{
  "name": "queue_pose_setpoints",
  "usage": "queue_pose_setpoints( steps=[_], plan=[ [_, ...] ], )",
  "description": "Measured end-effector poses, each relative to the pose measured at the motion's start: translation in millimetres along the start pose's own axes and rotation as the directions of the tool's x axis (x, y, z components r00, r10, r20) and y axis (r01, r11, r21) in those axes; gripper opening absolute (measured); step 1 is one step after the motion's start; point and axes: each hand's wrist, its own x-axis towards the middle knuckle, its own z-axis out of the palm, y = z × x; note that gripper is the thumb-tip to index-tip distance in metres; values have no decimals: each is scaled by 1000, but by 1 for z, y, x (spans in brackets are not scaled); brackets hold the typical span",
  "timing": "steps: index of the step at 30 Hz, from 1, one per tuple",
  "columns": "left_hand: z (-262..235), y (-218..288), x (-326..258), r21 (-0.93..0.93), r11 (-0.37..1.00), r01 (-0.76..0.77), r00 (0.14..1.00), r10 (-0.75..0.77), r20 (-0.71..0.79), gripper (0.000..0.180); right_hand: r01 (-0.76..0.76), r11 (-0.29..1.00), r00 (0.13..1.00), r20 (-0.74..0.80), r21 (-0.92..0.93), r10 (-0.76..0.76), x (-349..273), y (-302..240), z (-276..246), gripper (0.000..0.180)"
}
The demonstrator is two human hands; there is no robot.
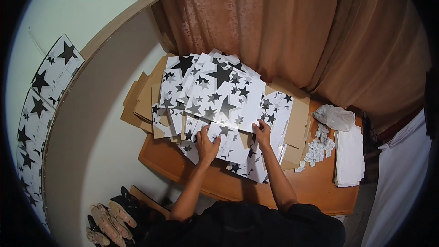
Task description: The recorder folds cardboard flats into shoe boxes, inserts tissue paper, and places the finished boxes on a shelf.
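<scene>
A flat white cardboard sheet printed with black and grey stars (247,103) lies tilted on top of an untidy heap in the middle of the table. My left hand (207,145) is closed at the near left part of this sheet, its thumb on top and fingertips partly hidden. At the near right corner, my right hand (262,133) pinches the edge between thumb and fingers. A lower star-printed panel (235,148) extends toward me between the hands; whether it joins the upper sheet I cannot tell. More star-printed sheets (173,80) lie beneath and beside it.
Brown cardboard pieces (145,96) stick out from the heap's left, with others (297,130) at its right. Small white packets (318,151), a clear plastic bag (336,118) and a white paper stack (349,158) occupy the wooden table's (315,192) right. Sandals (109,219) sit lower left.
</scene>
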Motion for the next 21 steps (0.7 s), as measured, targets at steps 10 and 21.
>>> queue_pose_setpoints(
  steps=[10, 21],
  plan=[
    [-17, 39, -1, -189, 961, -201, 979, 190, -73, 71, 325, 887, 921, 103, 329, -376, -55, -110, -1, 18],
    [-97, 142, -6, -576, 768, -281, 933, 358, 22, 110, 846, 471, 524, 229, -251, -820, -174, -211, 6, 21]
  ],
)
